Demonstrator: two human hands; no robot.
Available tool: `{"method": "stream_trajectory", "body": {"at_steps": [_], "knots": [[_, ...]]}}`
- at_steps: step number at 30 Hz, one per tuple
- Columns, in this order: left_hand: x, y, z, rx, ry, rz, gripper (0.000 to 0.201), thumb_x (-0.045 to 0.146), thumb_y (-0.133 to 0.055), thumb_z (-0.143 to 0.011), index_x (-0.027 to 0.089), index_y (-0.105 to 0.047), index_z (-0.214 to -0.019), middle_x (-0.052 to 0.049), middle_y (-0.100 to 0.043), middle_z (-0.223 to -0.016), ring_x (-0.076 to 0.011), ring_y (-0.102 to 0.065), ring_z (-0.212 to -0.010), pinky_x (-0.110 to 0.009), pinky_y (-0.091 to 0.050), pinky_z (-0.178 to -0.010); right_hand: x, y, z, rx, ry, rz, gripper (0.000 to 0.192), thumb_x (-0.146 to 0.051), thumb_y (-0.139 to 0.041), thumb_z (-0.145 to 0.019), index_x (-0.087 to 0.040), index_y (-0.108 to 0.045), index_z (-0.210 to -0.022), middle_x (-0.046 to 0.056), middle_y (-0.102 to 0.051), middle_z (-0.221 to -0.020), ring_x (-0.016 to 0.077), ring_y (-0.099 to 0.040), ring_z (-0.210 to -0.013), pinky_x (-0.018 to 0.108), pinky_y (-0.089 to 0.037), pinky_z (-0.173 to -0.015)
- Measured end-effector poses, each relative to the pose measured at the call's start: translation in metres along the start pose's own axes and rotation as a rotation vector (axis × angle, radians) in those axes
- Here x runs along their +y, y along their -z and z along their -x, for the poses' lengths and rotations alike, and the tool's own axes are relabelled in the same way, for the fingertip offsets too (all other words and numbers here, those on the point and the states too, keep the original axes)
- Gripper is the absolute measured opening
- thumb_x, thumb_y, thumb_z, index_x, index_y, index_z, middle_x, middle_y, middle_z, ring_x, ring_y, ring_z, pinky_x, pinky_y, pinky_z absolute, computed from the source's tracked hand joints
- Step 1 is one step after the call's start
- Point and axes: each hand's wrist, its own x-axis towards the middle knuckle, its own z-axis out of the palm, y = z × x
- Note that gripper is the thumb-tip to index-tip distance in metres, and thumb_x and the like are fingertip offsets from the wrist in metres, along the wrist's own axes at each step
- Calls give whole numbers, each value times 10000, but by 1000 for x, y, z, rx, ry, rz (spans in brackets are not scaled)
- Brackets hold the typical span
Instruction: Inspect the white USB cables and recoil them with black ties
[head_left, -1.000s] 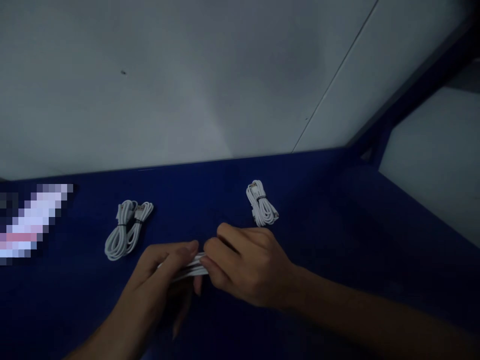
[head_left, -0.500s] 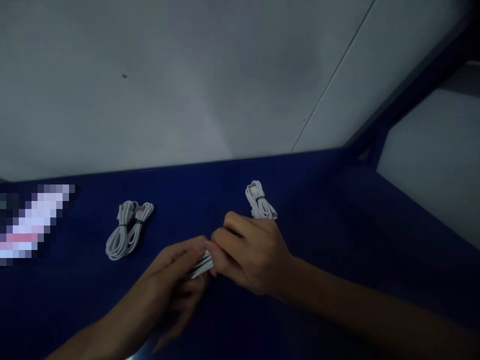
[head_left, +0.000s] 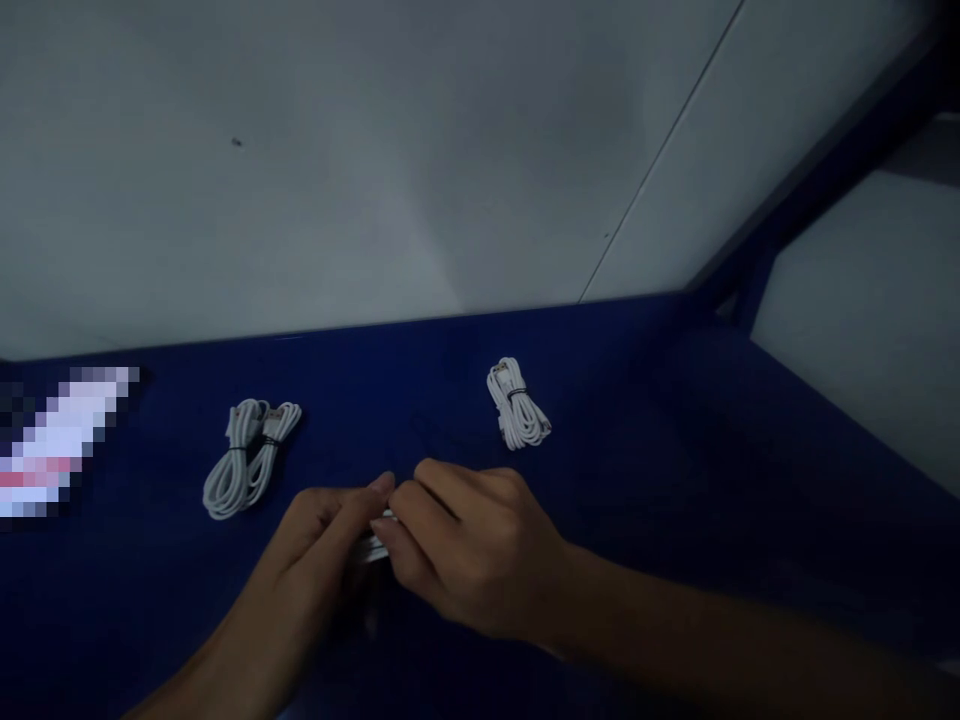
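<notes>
Between the two hands, a bundle of white cable (head_left: 373, 549) is held, seen only as a short run of parallel strands; the remainder is covered by fingers, so whether it is tied cannot be told. From its left side, the bundle is gripped by the left hand (head_left: 319, 540), whose thumb is laid along the top; the lower fingers are lost in shadow. From its right side, it is pinched by the right hand (head_left: 465, 545), with thumb and curled fingers closed on the strands. Beneath the bundle, a dark blue tabletop (head_left: 637, 490) is spread. Beyond the bundle and to its left, a larger white coil (head_left: 225, 480) and a smaller white coil (head_left: 268, 458) are laid against each other, each cinched by a black tie (head_left: 237, 449). Beyond the bundle and to its right, a single white coil (head_left: 529, 420) is likewise bound in black. Well to the left of the bundle, a bright item (head_left: 56, 440) is obscured by pixelation. Farthest beyond the bundle, a pale panel (head_left: 337, 150) is met by the tabletop's back edge.
</notes>
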Motion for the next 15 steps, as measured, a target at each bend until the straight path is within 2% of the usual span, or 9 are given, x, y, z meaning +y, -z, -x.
{"method": "stream_trajectory", "body": {"at_steps": [2,3,6,8,9,11,13,15], "knots": [[4,-3,0,20,44,-7,507,582,-621,-1056,232,-586,-691,36,-472,-605,-147,-448,-526,-243,-395,-443,-1,1,0,-31,-32,-3,431,-248,-494,-1156,-203,-673,-767,-5,-579,-614,143,-498,-511,289,-400,-408],[6,-4,0,12,12,-37,497,589,-620,-1059,233,-584,-714,39,-468,-627,-146,-435,-543,-241,-391,-452,-1,2,0,-41,-82,-41,441,-249,-498,-1151,-210,-650,-739,-10,-574,-604,138,-486,-509,292,-403,-424],[13,-6,3,28,-244,-238,473,509,-554,-1119,236,-557,-733,52,-443,-647,-134,-387,-546,-240,-361,-471,-4,8,-3,-47,-312,-237,472,-246,-507,-1141,-219,-533,-670,-40,-526,-589,105,-429,-506,278,-397,-472],[14,-6,4,101,-439,-422,395,387,-527,-1132,237,-614,-777,48,-508,-656,-131,-449,-540,-257,-388,-514,-7,13,-5,-68,-490,-382,492,-259,-491,-1159,-216,-484,-669,-58,-497,-594,82,-414,-499,252,-384,-479],[14,-6,5,143,-515,-505,344,336,-524,-1122,240,-649,-816,41,-564,-677,-132,-503,-550,-269,-407,-545,-9,15,-6,-113,-648,-524,510,-308,-487,-1174,-213,-495,-673,-60,-493,-588,82,-430,-505,242,-380,-480],[14,-5,6,219,-615,-641,278,260,-526,-1091,247,-677,-858,29,-634,-724,-135,-571,-577,-291,-421,-595,-13,19,-8,-211,-876,-751,556,-433,-457,-1198,-208,-562,-701,-52,-514,-596,94,-474,-527,239,-387,-487],[13,-4,5,281,-670,-729,321,208,-522,-1063,249,-613,-758,32,-590,-680,-134,-536,-553,-306,-389,-590,-15,20,-9,-266,-947,-833,569,-492,-463,-1193,-207,-599,-720,-50,-515,-592,100,-468,-523,245,-362,-472],[13,-3,2,282,-655,-720,365,188,-537,-1021,248,-521,-661,44,-489,-601,-133,-448,-502,-315,-329,-552,-16,20,-8,-279,-890,-765,537,-441,-468,-1196,-210,-562,-720,-55,-505,-594,95,-457,-519,242,-346,-470]]}}
